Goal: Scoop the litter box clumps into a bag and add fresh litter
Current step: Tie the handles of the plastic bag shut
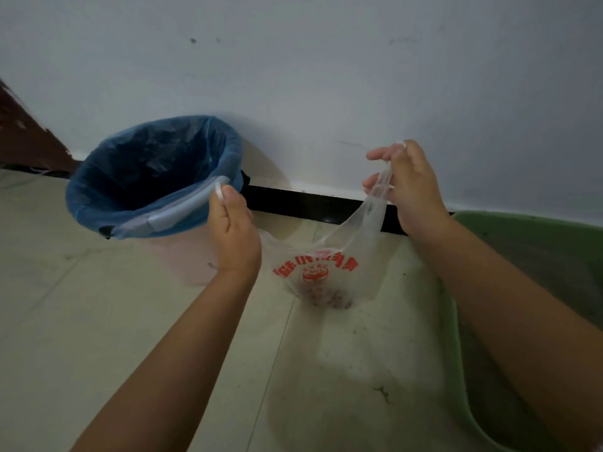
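Both hands hold a thin clear bag (326, 272) off the tiled floor (98, 321): the left hand (233, 234) pinches one handle loop between thumb and fingertips, and the right hand (408, 187) has its fingers curled through the other, stretching it upward. Printed with red lettering, the bag sags between and below the hands, a small dark heap of clumps (329, 293) settled at its bottom. Its handles run left to right, pulled well apart, so tying or closing them looks like the step at hand. Nearest the right forearm, a green litter box (473, 370) curves along the frame's right edge, its contents hard to make out. Beyond the left hand, just beside it, stands a bin lined with a blue bag (153, 174), mouth open, backed against the white wall (326, 76). That hand is the nearer one to the bin; open floor lies between bag and bin, with no obstacle in view. Fresh litter is not in sight.
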A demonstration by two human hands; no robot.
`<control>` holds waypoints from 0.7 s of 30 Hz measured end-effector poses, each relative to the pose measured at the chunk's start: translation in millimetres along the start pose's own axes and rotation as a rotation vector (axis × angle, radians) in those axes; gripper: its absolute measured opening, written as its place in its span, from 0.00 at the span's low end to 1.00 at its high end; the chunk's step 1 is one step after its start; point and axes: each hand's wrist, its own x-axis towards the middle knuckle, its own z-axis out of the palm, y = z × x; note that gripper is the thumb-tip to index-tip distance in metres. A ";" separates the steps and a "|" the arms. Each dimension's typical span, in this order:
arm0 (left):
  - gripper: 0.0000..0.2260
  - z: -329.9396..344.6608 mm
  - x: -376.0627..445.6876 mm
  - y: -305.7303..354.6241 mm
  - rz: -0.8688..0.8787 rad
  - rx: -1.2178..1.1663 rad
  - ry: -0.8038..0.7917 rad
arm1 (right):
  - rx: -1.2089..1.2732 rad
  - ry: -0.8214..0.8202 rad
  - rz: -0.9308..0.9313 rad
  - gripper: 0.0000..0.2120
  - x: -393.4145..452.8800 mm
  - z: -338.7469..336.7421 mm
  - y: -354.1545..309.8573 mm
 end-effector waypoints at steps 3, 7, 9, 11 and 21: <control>0.17 -4.7 -1.5 -9.5 -0.161 -0.046 0.033 | -0.051 0.064 0.043 0.15 0.5 2.7 9.2; 0.16 -9.9 -7.0 -17.7 -0.250 -0.073 -0.026 | 0.005 0.078 0.126 0.13 -1.6 4.8 24.3; 0.15 -14.5 -10.4 -18.1 -0.280 -0.169 -0.032 | -0.039 0.038 0.121 0.13 -7.5 4.6 32.6; 0.12 -21.2 -19.7 -20.7 -0.283 -0.156 -0.086 | -0.091 -0.074 0.128 0.12 -18.1 1.6 43.3; 0.46 -76.3 -59.2 -64.3 -0.250 0.413 -0.629 | -0.655 -0.774 0.205 0.47 -58.2 6.5 91.3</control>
